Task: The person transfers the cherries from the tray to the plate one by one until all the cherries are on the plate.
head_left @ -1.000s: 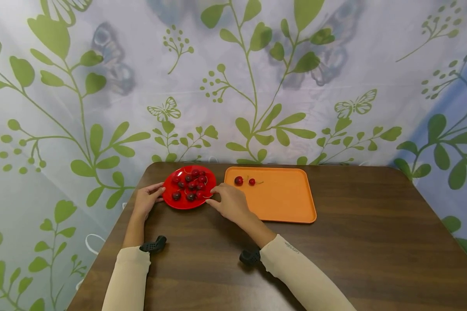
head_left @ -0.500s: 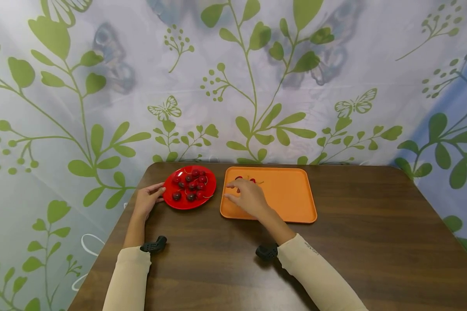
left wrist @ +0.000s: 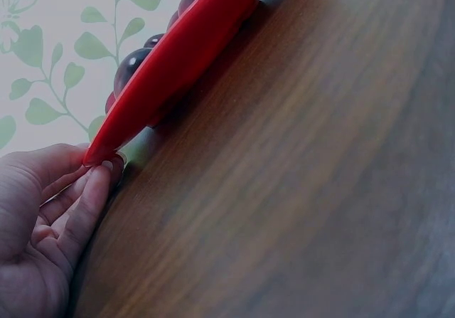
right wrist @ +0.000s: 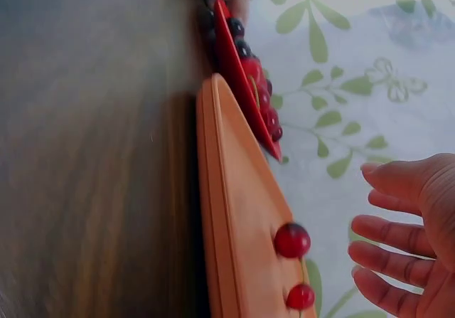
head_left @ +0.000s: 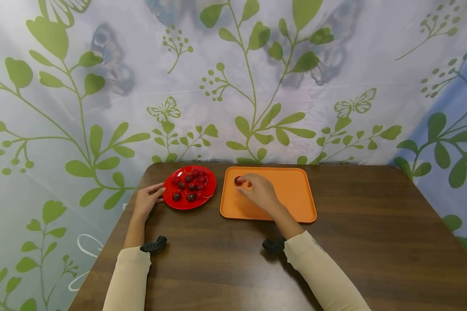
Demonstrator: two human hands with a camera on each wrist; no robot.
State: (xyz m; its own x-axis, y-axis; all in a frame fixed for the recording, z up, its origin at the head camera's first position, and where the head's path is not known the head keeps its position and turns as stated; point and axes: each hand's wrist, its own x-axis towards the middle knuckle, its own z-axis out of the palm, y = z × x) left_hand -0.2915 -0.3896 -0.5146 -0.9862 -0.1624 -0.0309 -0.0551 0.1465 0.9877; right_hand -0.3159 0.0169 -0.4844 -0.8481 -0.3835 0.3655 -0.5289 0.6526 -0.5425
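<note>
My left hand (head_left: 145,201) pinches the near-left rim of a round red plate (head_left: 187,205), thumb on top and fingers beneath, as the left wrist view shows. Several dark red cherries (head_left: 192,186) with thin stems lie on the plate. Over the left part of an orange tray (head_left: 289,185) hovers my right hand (head_left: 260,192), its fingers apart and nothing between them. Two cherries sit on the tray close to these fingers: a larger dark one (right wrist: 292,240) and a smaller red one (right wrist: 301,297). In the head view, the right hand partly covers both.
A brown wooden table (head_left: 358,242) bears the plate and tray, side by side near its far edge. Behind hangs a pale cloth (head_left: 218,121) printed with green leaves and butterflies. Each wrist wears a dark camera band (head_left: 154,245).
My right hand has moved right, from the plate's right edge to above the tray's cherries. The left hand stays at the plate rim, and the plate has not moved.
</note>
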